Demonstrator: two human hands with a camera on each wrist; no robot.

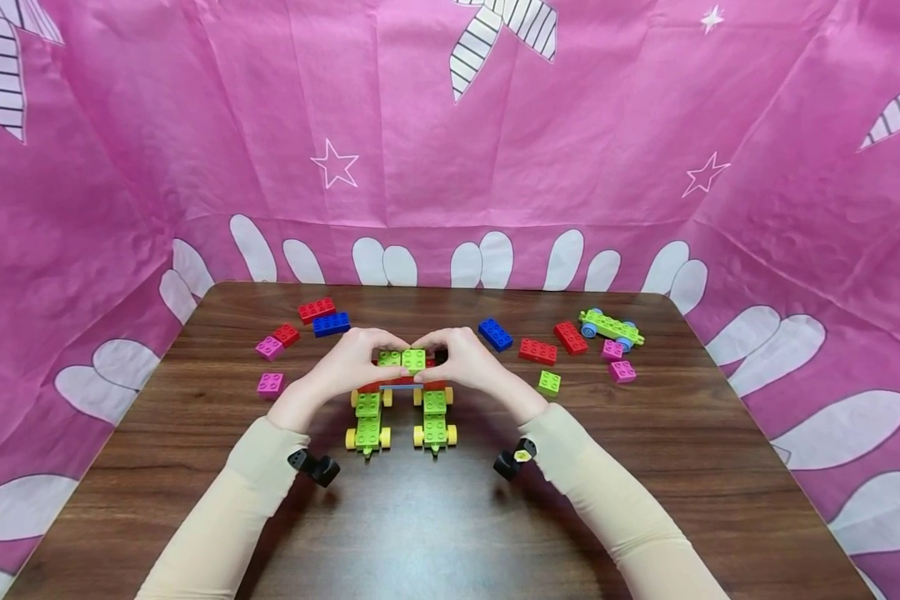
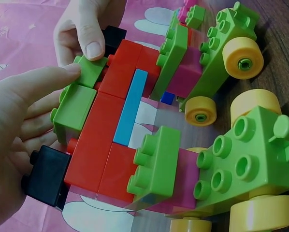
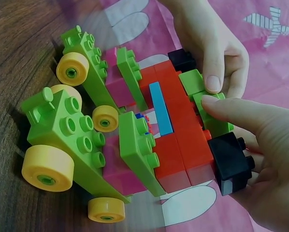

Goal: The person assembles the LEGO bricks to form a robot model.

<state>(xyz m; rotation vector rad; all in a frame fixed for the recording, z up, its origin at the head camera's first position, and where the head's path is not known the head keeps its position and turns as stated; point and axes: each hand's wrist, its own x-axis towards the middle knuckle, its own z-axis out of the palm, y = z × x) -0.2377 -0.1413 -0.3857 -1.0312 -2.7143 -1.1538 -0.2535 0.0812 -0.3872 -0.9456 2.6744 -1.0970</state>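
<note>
Two lime green bricks lie side by side atop a toy brick build. My left hand [image 1: 356, 358] pinches the left green brick [image 2: 76, 108], and its thumb lies on that brick. From the other side my right hand [image 1: 459, 360] pinches the right green brick [image 3: 214, 110] between thumb and fingers, both thumb tips close together. Below them runs a row of red bricks [image 2: 93, 140] with a light blue strip [image 2: 131, 108] and a black brick [image 2: 48, 176] at each end. The row stands on pink and green bricks over two green wheeled bases [image 1: 369, 429] with yellow wheels [image 3: 48, 167].
Loose red [image 1: 317, 310], blue [image 1: 332, 324] and pink bricks [image 1: 271, 384] lie at the table's back left. At the back right are a blue brick [image 1: 495, 334], red bricks [image 1: 537, 351], a green brick [image 1: 549, 382], pink bricks and a green wheeled base [image 1: 607, 327] with blue wheels.
</note>
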